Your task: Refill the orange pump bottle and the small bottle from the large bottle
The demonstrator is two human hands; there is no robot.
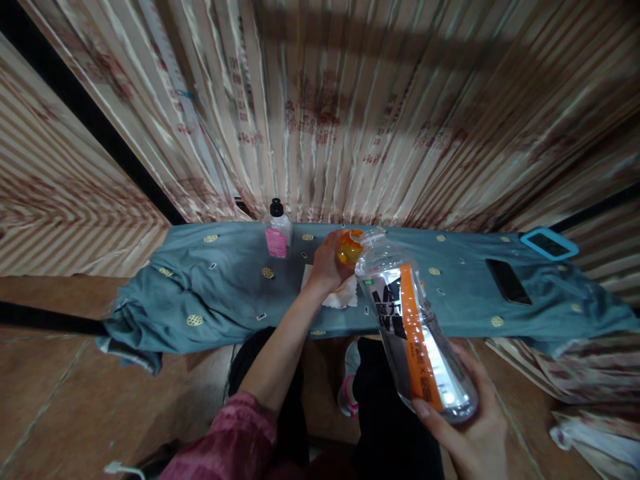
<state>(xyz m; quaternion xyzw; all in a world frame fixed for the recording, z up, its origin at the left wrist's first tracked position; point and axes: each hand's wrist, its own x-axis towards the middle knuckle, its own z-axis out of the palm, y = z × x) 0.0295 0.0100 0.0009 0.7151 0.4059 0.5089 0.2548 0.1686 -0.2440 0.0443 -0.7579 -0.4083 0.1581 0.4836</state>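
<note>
**Bottle angled toward the far edge**

Curtained walls back a cloth-draped counter (210, 293). Right hand (475, 430) clasps the clear bottle (415, 333) by its base, neck slanting toward the counter's far edge, where left hand (327, 267) grips the orange cap (349, 248).

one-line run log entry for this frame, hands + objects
left hand: on orange cap | right hand: holds clear bottle by base, tilted | behind: pink-label bottle | right: phone on blue cloth
</note>
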